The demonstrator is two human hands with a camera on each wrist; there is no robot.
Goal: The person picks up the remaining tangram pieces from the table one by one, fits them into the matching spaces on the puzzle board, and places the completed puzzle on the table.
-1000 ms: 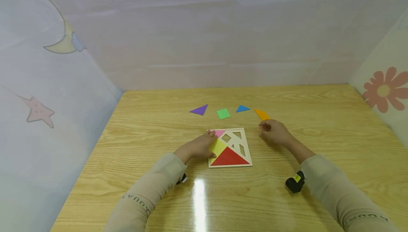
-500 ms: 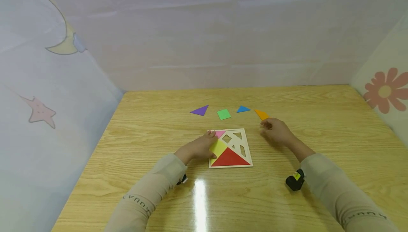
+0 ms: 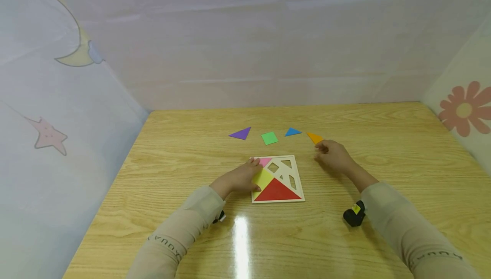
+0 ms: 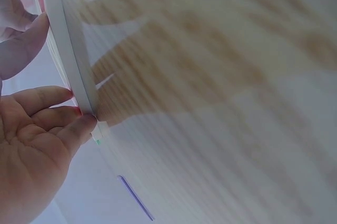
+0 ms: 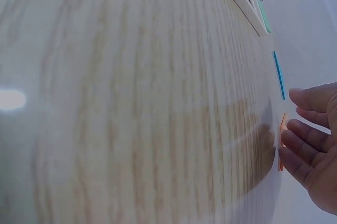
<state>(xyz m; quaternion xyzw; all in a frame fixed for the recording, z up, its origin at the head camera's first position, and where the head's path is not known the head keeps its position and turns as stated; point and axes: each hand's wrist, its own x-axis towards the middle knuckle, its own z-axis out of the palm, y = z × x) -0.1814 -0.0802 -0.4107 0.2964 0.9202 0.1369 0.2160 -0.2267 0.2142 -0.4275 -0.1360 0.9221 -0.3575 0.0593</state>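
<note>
Pale fabric backdrop [image 3: 230,36] encloses a glossy wood-grain table [image 3: 172,228], as the head view shows. On it, the left hand [image 3: 239,177] rests over the left edge of a square, cream-coloured, wooden-looking board [image 3: 285,173], fingers lying on it rather than wrapped round it, partly covering a bright pink flat piece [image 3: 264,162] and a large yellow flat piece [image 3: 264,179]; a large red flat triangle [image 3: 277,191] fills the near side. Beyond the board, a purple flat triangle [image 3: 241,133], a light green flat square [image 3: 270,138] and a small blue flat triangle [image 3: 293,132] lie in a row, ending at right with an orange flat four-sided piece [image 3: 314,137], its near end under the fingers of the right hand [image 3: 334,156]. Since a second ago, that hand has edged slightly farther over the orange piece, hiding more of it; the left hand and board keep their places. From the left wrist, thumb and fingertips meet the board's edge, no firm clench visible. From the right wrist, the fingers are loosely bent beside the orange piece, with no pinch showing, though from this low angle contact is hard to judge. That piece looks thin, light and stiff, probably smooth enough to skid on the tabletop; its opposite edges seem the best hold, perhaps after lifting one corner with a fingertip.
</note>
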